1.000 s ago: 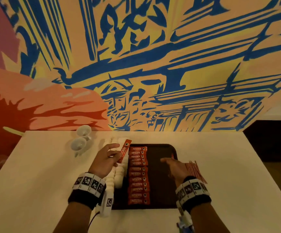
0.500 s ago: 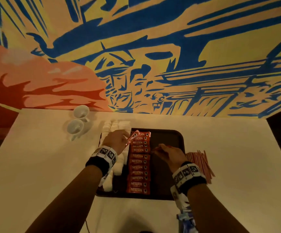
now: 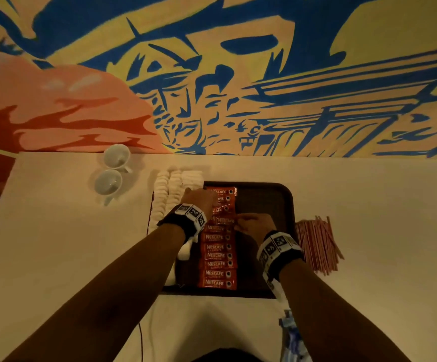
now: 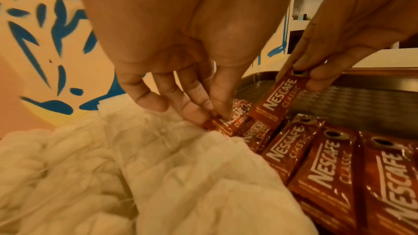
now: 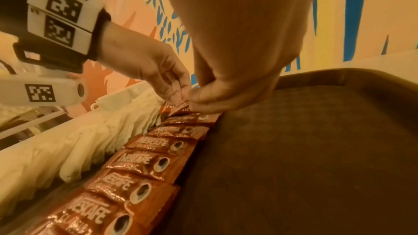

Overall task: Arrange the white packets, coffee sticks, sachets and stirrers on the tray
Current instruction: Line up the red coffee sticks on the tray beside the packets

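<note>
1. A single Nescafé coffee stick [image 4: 279, 96] was held between the two hands, above the far part of the column of coffee sticks [image 3: 218, 257] that lay on the dark tray [image 3: 264, 199].

2. The right hand [image 3: 255, 226] pinched the stick's right end, the end printed with the cup, between thumb and fingertips; the left wrist view showed this grip plainly.

3. The left hand [image 3: 199, 198] had its fingers curled down onto the left end of a stick, just beside the white packets [image 3: 171, 194]. Whether that was the same stick or one already laid in the column could not be told.

4. The held stick's long axis ran left to right, matching the sticks in the column, but it sat tilted: the right end was raised and the left end dipped toward the row.

5. Its likely slot lay directly below it, among the far sticks of the column, so the coming move looked like a short lowering of the right end, not a carry.

6. The right hand was the nearer one to the end that needed to drop.

7. The white packets lay in rows along the tray's left side, partly over its edge.

8. The stirrers [image 3: 317, 244] lay in a loose bundle on the counter [image 3: 55, 244], just right of the tray, not yet placed.
</note>
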Tool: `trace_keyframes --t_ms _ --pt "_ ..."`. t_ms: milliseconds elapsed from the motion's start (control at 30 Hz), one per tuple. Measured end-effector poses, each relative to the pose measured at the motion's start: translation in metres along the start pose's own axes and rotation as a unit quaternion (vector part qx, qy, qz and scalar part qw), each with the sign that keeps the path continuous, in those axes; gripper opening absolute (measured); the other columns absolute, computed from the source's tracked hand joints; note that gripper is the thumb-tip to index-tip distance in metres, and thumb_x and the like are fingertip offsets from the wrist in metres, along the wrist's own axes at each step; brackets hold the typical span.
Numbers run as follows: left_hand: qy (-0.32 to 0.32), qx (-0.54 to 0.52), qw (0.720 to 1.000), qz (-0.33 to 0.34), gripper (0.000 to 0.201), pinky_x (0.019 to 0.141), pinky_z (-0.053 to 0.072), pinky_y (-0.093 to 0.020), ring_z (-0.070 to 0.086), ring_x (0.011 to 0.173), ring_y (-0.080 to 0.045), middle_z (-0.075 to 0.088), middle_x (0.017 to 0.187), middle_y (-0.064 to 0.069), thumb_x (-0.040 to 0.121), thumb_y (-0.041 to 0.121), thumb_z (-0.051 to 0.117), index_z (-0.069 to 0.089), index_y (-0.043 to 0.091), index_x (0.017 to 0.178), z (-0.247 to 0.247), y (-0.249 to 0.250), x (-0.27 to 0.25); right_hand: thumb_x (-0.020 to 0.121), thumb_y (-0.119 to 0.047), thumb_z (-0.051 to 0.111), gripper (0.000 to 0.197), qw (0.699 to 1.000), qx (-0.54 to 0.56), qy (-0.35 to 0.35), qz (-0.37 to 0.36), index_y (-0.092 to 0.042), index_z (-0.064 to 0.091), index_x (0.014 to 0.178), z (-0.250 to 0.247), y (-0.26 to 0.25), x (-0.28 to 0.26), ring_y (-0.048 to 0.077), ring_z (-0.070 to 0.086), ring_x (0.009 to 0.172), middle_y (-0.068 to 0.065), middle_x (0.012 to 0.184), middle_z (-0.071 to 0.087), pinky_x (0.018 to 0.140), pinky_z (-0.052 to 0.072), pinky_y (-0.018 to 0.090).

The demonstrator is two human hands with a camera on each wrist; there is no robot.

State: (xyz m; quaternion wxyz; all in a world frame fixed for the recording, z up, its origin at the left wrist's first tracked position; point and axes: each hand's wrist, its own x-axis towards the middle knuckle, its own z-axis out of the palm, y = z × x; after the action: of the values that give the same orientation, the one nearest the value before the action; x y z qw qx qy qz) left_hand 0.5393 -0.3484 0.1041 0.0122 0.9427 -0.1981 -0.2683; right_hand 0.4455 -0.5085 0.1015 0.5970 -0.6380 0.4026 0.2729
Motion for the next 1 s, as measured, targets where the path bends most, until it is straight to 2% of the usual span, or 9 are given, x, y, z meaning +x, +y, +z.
trace_keyframes --t_ms 67,200,300,367,533,667,733,833,1000 --pt "-0.007 0.026 1.000 0.002 0.028 0.111 0.027 -0.047 0.058 0.110 -0.026 0.070 0.105 0.000 0.089 0.008 0.054 0.067 0.026 0.105 0.001 0.001 0.002 0.092 -0.003 0.070 0.017 1.000 -0.014 0.004 -0.004 -0.019 0.074 0.089 0.004 0.000 0.003 0.023 0.071 0.103 0.008 0.107 0.074 0.095 0.059 0.042" --pt "-0.009 0.068 0.998 0.015 0.031 0.109 0.033 -0.044 0.055 0.114 -0.027 0.069 0.109 -0.003 0.089 0.007 0.052 0.067 0.025 0.109 0.002 0.004 0.002 0.092 -0.009 0.073 0.012 0.998 -0.049 0.032 -0.014 -0.020 0.074 0.099 0.012 0.000 0.006 0.020 0.070 0.096 0.004 0.105 0.073 0.088 0.062 0.039" --pt "-0.011 0.065 0.998 0.017 0.031 0.107 0.036 -0.044 0.053 0.116 -0.030 0.068 0.111 -0.006 0.088 0.005 0.051 0.067 0.022 0.109 0.002 0.007 0.000 0.092 -0.013 0.075 0.013 0.996 -0.072 0.040 -0.023 -0.023 0.072 0.100 0.012 -0.001 0.006 0.016 0.068 0.093 0.001 0.107 0.072 0.089 0.061 0.037" --pt "-0.005 0.057 0.998 0.018 0.030 0.105 0.038 -0.044 0.053 0.116 -0.030 0.067 0.112 -0.006 0.088 0.005 0.053 0.067 0.020 0.109 0.001 0.009 -0.003 0.092 -0.015 0.075 0.020 0.996 -0.080 0.038 -0.027 -0.020 0.072 0.111 0.009 -0.002 0.003 0.017 0.067 0.095 0.000 0.110 0.071 0.092 0.059 0.038" --pt "0.035 -0.006 0.999 0.012 0.028 0.103 0.040 -0.044 0.055 0.116 -0.029 0.067 0.118 -0.004 0.091 0.014 0.052 0.066 0.022 0.114 -0.006 0.013 -0.015 0.096 -0.012 0.068 0.042 0.996 -0.077 -0.001 -0.038 -0.017 0.060 0.137 0.000 -0.007 -0.018 0.021 0.065 0.110 0.003 0.127 0.065 0.099 0.056 0.042" --pt "0.093 -0.111 0.989 -0.011 0.026 0.099 0.046 -0.040 0.059 0.110 -0.024 0.070 0.114 0.002 0.092 0.021 0.054 0.067 0.029 0.113 -0.018 0.011 -0.040 0.099 0.003 0.055 0.047 0.992 -0.063 0.003 -0.109 -0.017 0.055 0.142 -0.019 -0.010 -0.048 0.016 0.064 0.097 -0.004 0.114 0.061 0.093 0.058 0.037" --pt "0.131 -0.190 0.973 -0.021 0.020 0.094 0.051 -0.037 0.064 0.104 -0.021 0.072 0.108 0.005 0.093 0.023 0.060 0.069 0.029 0.110 -0.021 0.009 -0.061 0.101 0.002 0.053 0.045 0.986 -0.060 0.020 -0.152 -0.017 0.056 0.142 -0.034 -0.009 -0.070 0.017 0.064 0.096 -0.001 0.112 0.063 0.088 0.059 0.033" --pt "0.173 -0.299 0.939 -0.004 0.015 0.084 0.053 -0.030 0.066 0.092 -0.015 0.073 0.101 0.007 0.092 0.023 0.066 0.071 0.027 0.105 -0.019 0.007 -0.096 0.102 -0.013 0.059 0.027 0.978 -0.024 0.066 -0.196 -0.022 0.066 0.128 -0.064 0.006 -0.111 0.019 0.068 0.099 0.005 0.113 0.069 0.087 0.060 0.032" --pt "0.120 -0.345 0.930 0.042 0.009 0.074 0.044 -0.018 0.061 0.088 -0.004 0.065 0.094 0.015 0.093 0.027 0.067 0.068 0.032 0.101 0.008 0.023 -0.155 0.098 -0.010 0.066 0.021 0.966 0.028 0.159 -0.203 -0.011 0.072 0.118 -0.117 0.073 -0.170 0.025 0.067 0.086 0.016 0.107 0.073 0.074 0.056 0.033"
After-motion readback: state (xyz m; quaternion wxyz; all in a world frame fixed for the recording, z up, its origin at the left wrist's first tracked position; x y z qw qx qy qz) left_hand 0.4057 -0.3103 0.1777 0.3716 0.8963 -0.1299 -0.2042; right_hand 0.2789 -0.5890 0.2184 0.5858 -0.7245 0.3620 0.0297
